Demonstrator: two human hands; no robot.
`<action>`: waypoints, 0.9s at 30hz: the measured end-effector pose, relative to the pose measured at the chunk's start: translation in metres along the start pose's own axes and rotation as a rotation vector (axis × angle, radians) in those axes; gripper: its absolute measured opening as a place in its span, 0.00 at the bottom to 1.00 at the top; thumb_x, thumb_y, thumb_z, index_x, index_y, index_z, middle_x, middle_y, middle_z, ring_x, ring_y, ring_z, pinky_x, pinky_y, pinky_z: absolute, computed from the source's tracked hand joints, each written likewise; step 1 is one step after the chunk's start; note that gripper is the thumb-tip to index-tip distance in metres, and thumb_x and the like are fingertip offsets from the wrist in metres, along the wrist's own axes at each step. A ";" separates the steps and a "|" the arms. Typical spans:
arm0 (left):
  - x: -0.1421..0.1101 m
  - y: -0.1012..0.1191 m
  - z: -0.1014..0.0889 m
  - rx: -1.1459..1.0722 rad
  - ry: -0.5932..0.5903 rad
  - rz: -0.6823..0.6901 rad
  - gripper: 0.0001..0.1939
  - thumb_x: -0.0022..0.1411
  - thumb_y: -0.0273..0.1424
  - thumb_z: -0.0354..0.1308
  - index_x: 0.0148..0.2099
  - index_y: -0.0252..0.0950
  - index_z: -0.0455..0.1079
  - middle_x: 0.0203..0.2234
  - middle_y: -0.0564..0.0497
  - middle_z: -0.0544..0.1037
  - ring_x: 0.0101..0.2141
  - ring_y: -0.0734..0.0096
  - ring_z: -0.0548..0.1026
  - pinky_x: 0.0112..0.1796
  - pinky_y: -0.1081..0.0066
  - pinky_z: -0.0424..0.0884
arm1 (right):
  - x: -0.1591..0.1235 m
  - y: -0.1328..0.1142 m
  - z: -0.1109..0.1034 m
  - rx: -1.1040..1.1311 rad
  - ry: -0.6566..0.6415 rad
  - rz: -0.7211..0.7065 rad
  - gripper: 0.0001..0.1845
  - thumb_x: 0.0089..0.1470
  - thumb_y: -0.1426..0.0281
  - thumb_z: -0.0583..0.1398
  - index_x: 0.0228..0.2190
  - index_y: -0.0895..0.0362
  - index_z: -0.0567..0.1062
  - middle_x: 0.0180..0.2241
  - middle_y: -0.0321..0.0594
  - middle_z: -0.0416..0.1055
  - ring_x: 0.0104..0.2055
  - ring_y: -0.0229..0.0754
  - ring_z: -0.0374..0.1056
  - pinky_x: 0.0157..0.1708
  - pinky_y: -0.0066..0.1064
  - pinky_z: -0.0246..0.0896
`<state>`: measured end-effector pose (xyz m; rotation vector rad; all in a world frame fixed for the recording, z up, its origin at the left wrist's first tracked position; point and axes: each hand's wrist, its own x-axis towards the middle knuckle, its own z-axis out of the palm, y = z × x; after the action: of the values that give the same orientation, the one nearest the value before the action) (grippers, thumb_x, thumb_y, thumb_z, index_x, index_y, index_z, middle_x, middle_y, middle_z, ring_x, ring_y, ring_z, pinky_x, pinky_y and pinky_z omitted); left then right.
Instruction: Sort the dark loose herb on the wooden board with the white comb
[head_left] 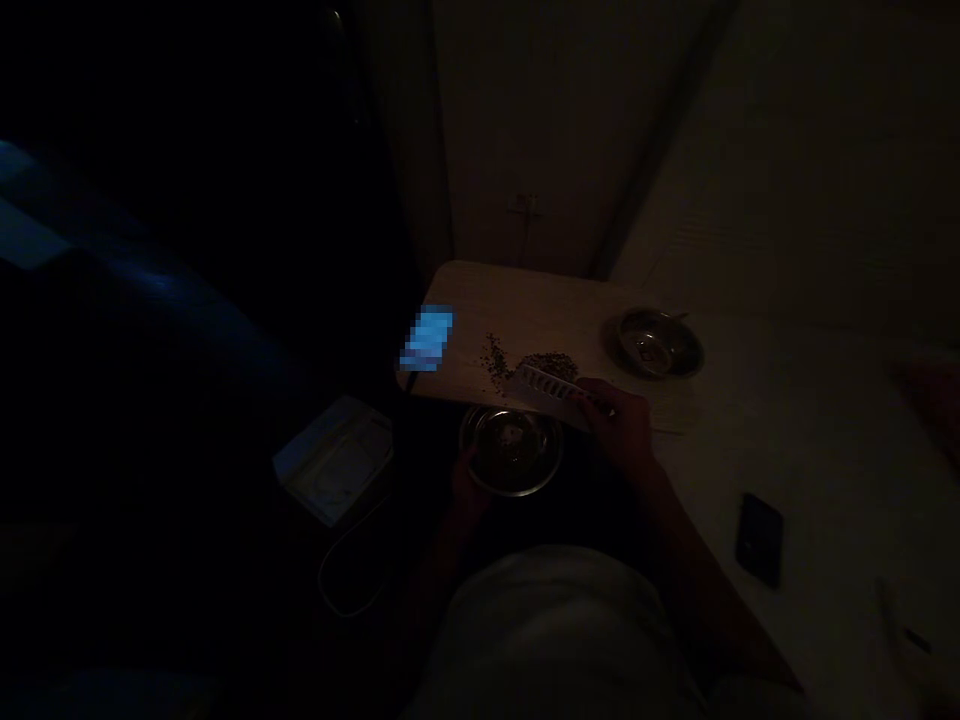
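Item, the landmark: a round metal bowl [519,485], just off the near edge of the wooden bench [551,300], its open top upward, contents too dim to name. Item: the left hand [469,478], at the bowl's left side, fingers curled against the rim. Item: the right hand [616,425], above and right of the bowl, closed around the dark handle end of a slotted blade [541,386]; the blade is pale, with a row of openings, and reaches leftward over the bench edge, just beyond the bowl. Item: a heap of small dark pieces [551,363], on the bench beyond the bowl, beside the blade, with a looser scatter to its left. Item: a second metal bowl [660,345], on the bench, beyond and well right of the first, a thin utensil end at its rim. Item: a glowing, pixelated patch [429,338], beyond and left of the bowl. Item: a pale box-like object [334,462], left of the bowl, with a light cord [322,585] curving below. Item: a dark flat rectangular object [759,540], well right of the bowl, on a pale surface [810,450]. Lighting: very dim.
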<state>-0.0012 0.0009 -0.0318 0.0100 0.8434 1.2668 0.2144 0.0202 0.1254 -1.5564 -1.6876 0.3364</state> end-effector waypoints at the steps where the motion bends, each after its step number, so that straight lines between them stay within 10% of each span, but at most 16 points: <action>1: 0.000 0.000 0.000 -0.002 -0.010 0.005 0.15 0.56 0.36 0.59 0.44 0.38 0.76 0.42 0.46 0.82 0.57 0.48 0.69 0.58 0.49 0.63 | 0.000 0.000 0.000 -0.001 -0.005 0.001 0.15 0.57 0.60 0.60 0.42 0.52 0.79 0.40 0.41 0.80 0.38 0.47 0.76 0.39 0.37 0.70; 27: 0.001 0.000 0.000 0.006 -0.020 0.005 0.17 0.56 0.37 0.58 0.47 0.39 0.76 0.44 0.46 0.81 0.59 0.46 0.67 0.58 0.48 0.62 | 0.000 -0.009 0.008 0.029 0.072 0.054 0.14 0.57 0.59 0.59 0.39 0.54 0.78 0.36 0.42 0.80 0.33 0.45 0.75 0.34 0.34 0.68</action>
<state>-0.0014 0.0019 -0.0321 0.0288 0.8304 1.2670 0.2021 0.0211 0.1264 -1.5771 -1.5816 0.3277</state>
